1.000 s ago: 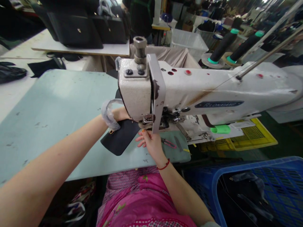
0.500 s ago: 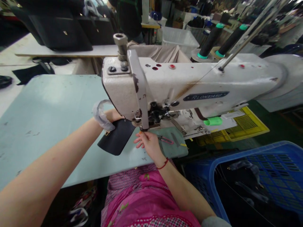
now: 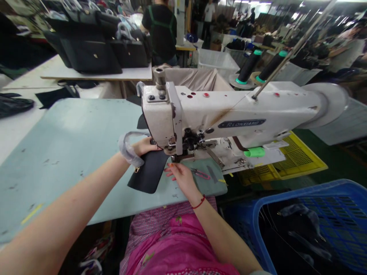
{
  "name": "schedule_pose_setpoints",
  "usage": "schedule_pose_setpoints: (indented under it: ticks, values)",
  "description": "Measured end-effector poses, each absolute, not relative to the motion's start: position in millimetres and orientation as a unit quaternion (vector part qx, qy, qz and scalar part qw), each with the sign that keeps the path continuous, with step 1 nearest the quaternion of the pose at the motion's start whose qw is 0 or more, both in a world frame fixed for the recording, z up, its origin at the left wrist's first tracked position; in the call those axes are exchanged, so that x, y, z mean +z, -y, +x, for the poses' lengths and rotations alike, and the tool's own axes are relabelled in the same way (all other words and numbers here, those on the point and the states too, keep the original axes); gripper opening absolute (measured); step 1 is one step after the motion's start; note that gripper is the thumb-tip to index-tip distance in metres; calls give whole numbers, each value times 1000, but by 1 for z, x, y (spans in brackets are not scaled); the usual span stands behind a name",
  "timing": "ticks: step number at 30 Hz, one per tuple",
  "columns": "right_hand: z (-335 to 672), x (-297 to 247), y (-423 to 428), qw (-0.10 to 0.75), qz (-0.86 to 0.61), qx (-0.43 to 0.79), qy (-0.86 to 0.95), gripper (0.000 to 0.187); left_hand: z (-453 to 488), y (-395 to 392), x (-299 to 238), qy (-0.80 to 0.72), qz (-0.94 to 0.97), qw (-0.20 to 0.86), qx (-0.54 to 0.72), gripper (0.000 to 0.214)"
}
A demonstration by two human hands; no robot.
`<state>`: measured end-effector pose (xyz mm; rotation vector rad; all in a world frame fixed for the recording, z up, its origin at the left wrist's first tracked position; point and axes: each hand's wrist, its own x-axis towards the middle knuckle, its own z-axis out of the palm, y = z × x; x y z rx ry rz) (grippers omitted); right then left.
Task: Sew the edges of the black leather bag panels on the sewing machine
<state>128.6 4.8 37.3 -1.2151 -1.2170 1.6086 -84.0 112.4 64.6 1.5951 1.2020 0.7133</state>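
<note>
A black leather-like bag [image 3: 150, 172] lies partly under the head of the white sewing machine [image 3: 197, 114]. Its front part shows a gold-coloured clasp, and more black material shows behind the machine head. My left hand [image 3: 143, 146] grips the bag's upper edge just left of the needle area. Around that wrist hangs a handle wrapped in whitish film [image 3: 127, 151]. Close to the presser foot [image 3: 173, 158], my right hand [image 3: 183, 177] has its thumb and forefinger pinched together, the other fingers loosely stretched. What the pinch holds is too small to tell.
Thread snips [image 3: 201, 174] with a pink handle lie on the pale green tabletop [image 3: 86, 130], right of my hand. A blue basket [image 3: 258, 214] of black pieces stands at the right, near a yellow crate [image 3: 306, 156]. Black bags [image 3: 88, 49] sit behind; people stand farther back.
The view has tilted up, so the machine sits lower and more of the room shows. Both hands keep nearly the same places at the bag and presser foot.
</note>
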Motion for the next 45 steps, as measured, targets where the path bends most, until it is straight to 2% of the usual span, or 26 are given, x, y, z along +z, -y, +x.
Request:
schedule_pose_setpoints:
  ticks: [4,8,13,20,29,34,45]
  values:
    - [137,47,-20,353,-470,647,485,52,-78,-71,56,-534,540,561,330,62]
    - [141,52,-26,324,-471,591,569,50,-64,-41,47,-543,391,649,361,60]
    - [138,50,-23,329,-490,553,588,48,-56,-35,41,-514,402,676,343,62]
    - [137,48,-17,320,-510,532,596,45,-53,-36,40,-489,346,732,325,53]
    - [142,48,-10,316,-493,513,628,44,-52,-37,51,-498,342,729,322,47]
    - [141,46,-12,314,-492,520,624,44,-52,-37,57,-511,360,717,309,35]
    - [137,46,-20,308,-507,519,616,42,-57,-46,55,-523,347,707,326,41]
